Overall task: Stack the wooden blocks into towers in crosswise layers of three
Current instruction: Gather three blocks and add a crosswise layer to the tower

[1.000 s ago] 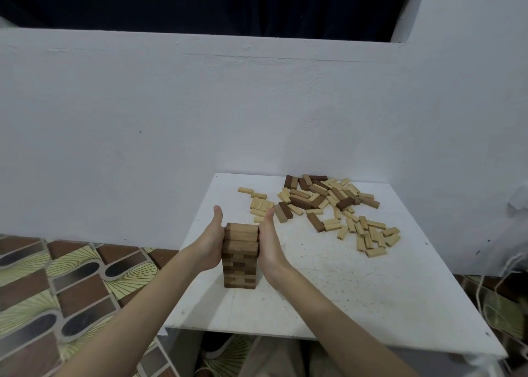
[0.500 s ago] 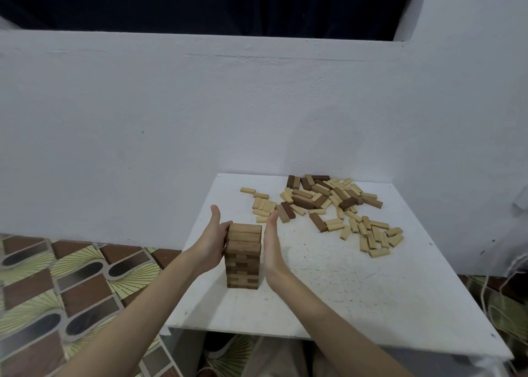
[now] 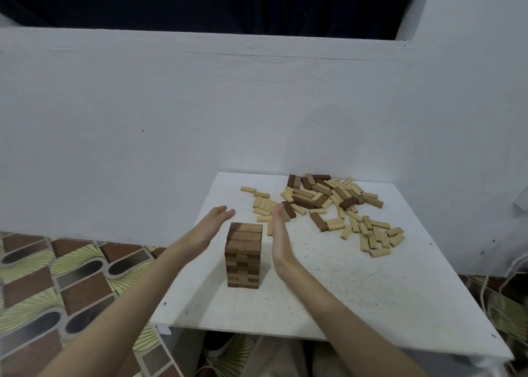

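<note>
A tower of wooden blocks (image 3: 243, 255), several crosswise layers high, stands near the left front of the white table (image 3: 343, 291). My left hand (image 3: 208, 228) is flat and open a short way to the tower's left, not touching it. My right hand (image 3: 279, 234) is flat and open just right of the tower, with a small gap. A heap of loose light and dark blocks (image 3: 328, 202) lies at the back of the table. Both hands hold nothing.
A white wall (image 3: 171, 119) rises right behind the table. Patterned floor tiles (image 3: 57, 285) lie to the left, below the table's left edge. Cords (image 3: 503, 291) hang off the right side. More light blocks (image 3: 377, 236) are scattered toward the right.
Both hands pressed flat against the tower's sides earlier. They have now pulled apart from it, the left moving left and up, the right shifting slightly right. The tower stands free.
</note>
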`<state>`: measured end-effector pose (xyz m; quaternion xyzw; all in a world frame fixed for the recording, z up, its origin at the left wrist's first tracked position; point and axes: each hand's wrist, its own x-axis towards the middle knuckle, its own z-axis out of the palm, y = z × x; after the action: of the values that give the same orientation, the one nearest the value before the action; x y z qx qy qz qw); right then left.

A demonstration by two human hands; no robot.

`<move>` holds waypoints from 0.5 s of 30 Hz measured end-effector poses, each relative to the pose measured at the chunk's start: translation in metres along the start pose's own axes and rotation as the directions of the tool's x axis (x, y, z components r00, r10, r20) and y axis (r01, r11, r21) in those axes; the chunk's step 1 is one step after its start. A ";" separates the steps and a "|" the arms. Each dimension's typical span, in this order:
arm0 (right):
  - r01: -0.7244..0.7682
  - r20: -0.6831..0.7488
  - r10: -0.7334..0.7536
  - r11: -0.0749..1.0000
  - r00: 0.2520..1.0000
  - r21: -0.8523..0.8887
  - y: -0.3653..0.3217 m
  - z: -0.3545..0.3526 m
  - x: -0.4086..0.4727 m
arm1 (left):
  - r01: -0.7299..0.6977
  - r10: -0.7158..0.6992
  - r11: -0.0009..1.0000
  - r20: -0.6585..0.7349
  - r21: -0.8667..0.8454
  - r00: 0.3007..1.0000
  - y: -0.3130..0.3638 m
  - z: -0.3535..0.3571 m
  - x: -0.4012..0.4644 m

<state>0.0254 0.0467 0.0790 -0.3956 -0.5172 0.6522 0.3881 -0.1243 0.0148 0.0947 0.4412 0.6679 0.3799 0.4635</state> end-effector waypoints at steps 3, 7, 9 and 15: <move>0.025 0.097 -0.008 0.984 0.995 -0.177 -0.022 -0.022 0.005 | -0.125 0.082 0.934 0.140 0.334 0.987 0.011 -0.019 0.000; 0.146 0.287 0.057 0.756 0.956 -0.638 -0.033 -0.034 0.010 | -0.228 0.080 0.750 0.258 0.621 0.963 0.019 -0.019 0.002; 0.208 0.332 0.097 0.609 0.938 -0.765 -0.035 -0.036 0.012 | -0.230 0.062 0.700 0.263 0.677 0.963 0.019 -0.016 0.005; 0.296 0.364 0.087 0.424 0.927 -0.856 -0.032 -0.030 0.014 | -0.236 0.056 0.625 0.259 0.744 0.964 0.020 -0.010 0.010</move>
<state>0.0508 0.0754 0.1043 -0.3829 -0.8688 0.3085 0.0575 -0.1315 0.0299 0.1125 0.6868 0.6742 0.0474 0.2673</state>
